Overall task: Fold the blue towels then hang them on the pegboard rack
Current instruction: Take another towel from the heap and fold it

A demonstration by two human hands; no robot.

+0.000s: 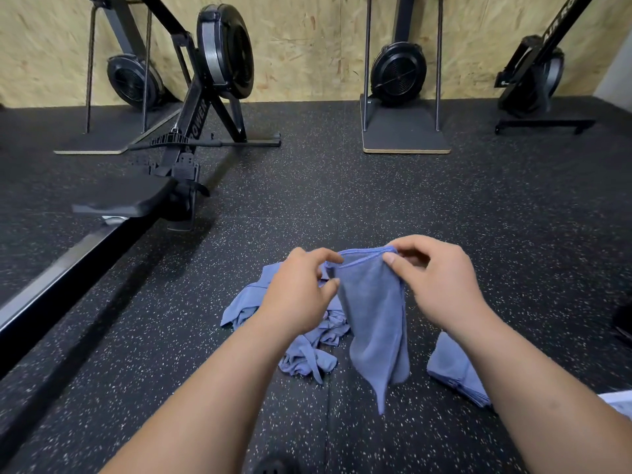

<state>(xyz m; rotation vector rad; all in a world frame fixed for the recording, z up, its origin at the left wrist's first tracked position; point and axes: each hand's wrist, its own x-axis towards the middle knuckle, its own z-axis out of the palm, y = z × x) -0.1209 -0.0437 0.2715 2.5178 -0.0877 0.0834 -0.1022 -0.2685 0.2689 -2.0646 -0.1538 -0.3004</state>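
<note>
A black rowing machine (pixel 191 138) stands on the left side of the floor (pixel 444 200), near its far edge by the wall. Closer to the person, left of the middle, a messy pile of blue towels (pixel 244 302) lies flat on the floor. The left hand (pixel 301 289) is above that pile. Its thumb and fingers are curled and pinch the left top corner of one blue towel (pixel 372 313). This towel is up in the air, between the two hands. Its top edge runs from side to side, from one hand to the other, and it is short, so the hands are close together. The rest of the towel hangs straight down, long and thin, with its tip pointing at the floor. The right hand (pixel 441 282) pinches the right top corner with its thumb and curled fingers. Both hands are just as near to the towel, one at each corner. I think the next fold needs the long hanging part brought up to the top edge. Right of the hanging towel, what look like folded towels (pixel 451 367) sit on the floor. The pegboard rack is not in view.
</note>
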